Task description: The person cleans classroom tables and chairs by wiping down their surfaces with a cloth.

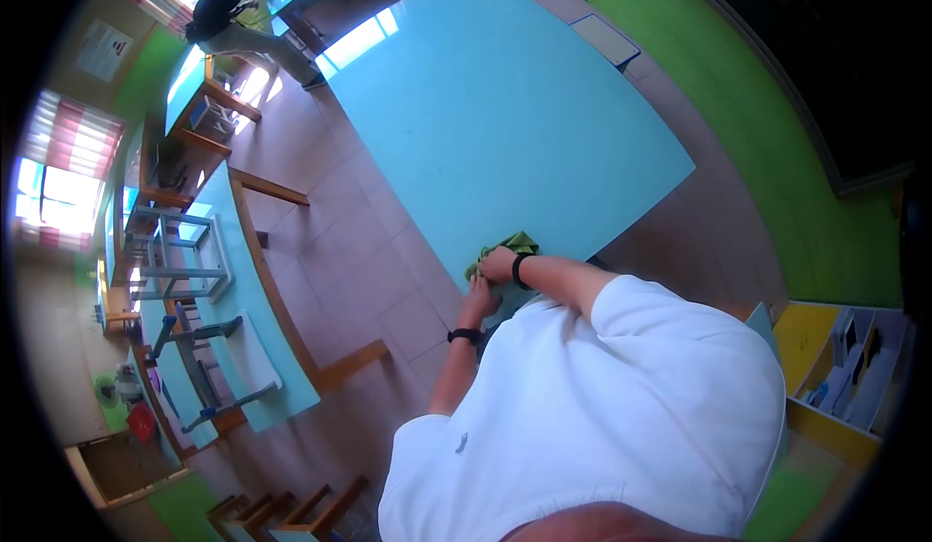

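A crumpled green cloth (522,243) lies at the near corner of a large light-blue table (515,125). My right hand (498,264), with a black band on its wrist, is closed over the cloth, and folds of it stick out past the fingers. Just below it, my left hand (480,298) reaches in with a dark band on its wrist. Its fingertips pinch the cloth's lower end at the table edge. The undersides of both hands are hidden.
Another person (228,18) bends over a table at the upper left. Upturned chairs (184,256) rest on a blue table (257,348) at left. A small stool (607,39) stands beyond the big table. A yellow shelf unit (814,348) is at right.
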Available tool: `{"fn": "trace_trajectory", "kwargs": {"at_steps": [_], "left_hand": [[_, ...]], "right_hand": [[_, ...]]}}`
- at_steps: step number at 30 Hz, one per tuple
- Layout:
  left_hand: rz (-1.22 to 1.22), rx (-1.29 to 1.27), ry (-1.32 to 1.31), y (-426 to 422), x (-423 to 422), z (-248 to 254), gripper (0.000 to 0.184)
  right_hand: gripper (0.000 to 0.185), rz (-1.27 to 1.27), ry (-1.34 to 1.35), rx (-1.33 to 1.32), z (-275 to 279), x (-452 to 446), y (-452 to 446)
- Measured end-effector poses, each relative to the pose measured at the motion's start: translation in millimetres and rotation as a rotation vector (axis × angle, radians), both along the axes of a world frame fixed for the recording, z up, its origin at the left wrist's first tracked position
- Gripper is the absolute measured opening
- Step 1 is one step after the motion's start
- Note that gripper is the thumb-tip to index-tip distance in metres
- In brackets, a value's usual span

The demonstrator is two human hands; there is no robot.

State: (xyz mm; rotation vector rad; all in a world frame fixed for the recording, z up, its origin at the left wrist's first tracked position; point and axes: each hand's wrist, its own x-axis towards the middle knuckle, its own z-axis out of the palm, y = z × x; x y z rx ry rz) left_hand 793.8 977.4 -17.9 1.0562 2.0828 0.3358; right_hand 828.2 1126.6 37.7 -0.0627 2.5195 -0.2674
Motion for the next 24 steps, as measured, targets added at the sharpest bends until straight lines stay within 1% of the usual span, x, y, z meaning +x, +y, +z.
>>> {"fn": "trace_trajectory", "kwargs": {"at_steps": [1, 3, 4, 6, 7, 8, 9, 10, 11, 13, 15, 17, 19, 21, 22, 23, 24], "left_hand": [[-0.018, -0.056, -0.036, 4.2, -3.0, 0.3, 0.084], [0.019, -0.057, -0.029, 4.7, -5.6, -0.4, 0.085], [-0.012, -0.041, -0.023, 5.4, -8.9, -8.9, 0.087], [0.045, -0.112, -0.083, 19.7, -11.6, -3.8, 0.085], [0.079, -0.127, -0.101, 22.7, -7.7, -4.8, 0.085], [0.078, -0.138, -0.106, 31.1, -2.5, 0.0, 0.085], [0.05, -0.178, -0.003, 44.0, 2.6, 7.8, 0.085], [0.02, -0.223, 0.096, 52.9, 11.1, 13.5, 0.086], [0.017, -0.244, 0.086, 62.0, 23.2, 14.9, 0.086], [-0.05, -0.105, 0.22, 96.5, 41.1, 12.7, 0.087], [-0.068, -0.091, 0.259, 139.9, 60.8, 14.3, 0.086], [-0.122, -0.15, 0.232, 200.3, 85.3, 37.7, 0.085], [-0.203, -0.001, 0.297, 247.8, 113.6, 36.3, 0.083], [-0.229, 0.032, 0.274, 287.0, 145.7, 34.5, 0.081], [-0.258, 0.077, 0.26, 313.5, 158.8, 33.5, 0.08], [-0.243, 0.087, 0.257, 332.9, 172.6, 31.9, 0.08], [-0.285, 0.098, 0.219, 346.2, 184.9, 30.9, 0.078]], "right_hand": [[0.029, 0.015, 0.017, 0.0, -3.0, 9.3, 10.2], [0.031, 0.001, 0.107, -0.143, -1.7, 16.4, 45.8], [0.031, 0.01, 0.134, -0.144, -2.7, 13.7, 65.5], [0.038, -0.165, 0.097, -0.268, -2.3, 25.6, 97.6], [0.038, -0.167, 0.091, -0.281, -5.8, 35.3, 105.6], [0.041, -0.226, 0.101, -0.298, 0.5, 43.5, 122.1], [0.045, -0.284, 0.11, -0.315, -2.8, 51.4, 141.6], [0.049, -0.302, 0.198, -0.344, -21.6, 58.6, 155.1], [0.049, -0.307, 0.185, -0.363, -22.9, 74.0, 165.8], [0.053, -0.437, 0.301, -0.383, -17.0, 100.7, 196.2], [0.056, -0.487, 0.296, -0.387, -18.9, 127.2, 225.7], [0.058, -0.565, 0.326, -0.318, -22.6, 156.3, 272.6], [0.06, -0.681, 0.304, -0.221, -20.6, 190.4, 318.5], [0.064, -0.744, 0.382, -0.146, -23.2, 233.5, 355.4], [0.064, -0.73, 0.386, -0.13, -19.7, 249.6, 377.3], [0.066, -0.775, 0.297, -0.093, -16.8, 266.5, 389.6], [0.069, -0.817, 0.205, -0.063, -18.0, 281.6, 397.7]]}}
